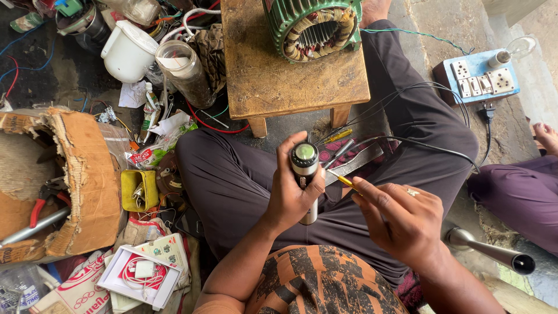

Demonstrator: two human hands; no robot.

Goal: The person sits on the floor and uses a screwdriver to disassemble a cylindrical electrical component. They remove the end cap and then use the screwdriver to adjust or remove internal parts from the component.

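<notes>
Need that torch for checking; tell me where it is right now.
In the head view, the torch stands upright in the left hand, centre frame over the lap, just below the wooden stool, with the right hand close beside it.

Single head view, looking steeply down, close over lap, wooden stool (293, 75) ahead.

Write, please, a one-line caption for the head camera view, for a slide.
Seated person's left hand grips a torch upright while the right hand brings a thin yellow-handled tool beside it.
</notes>
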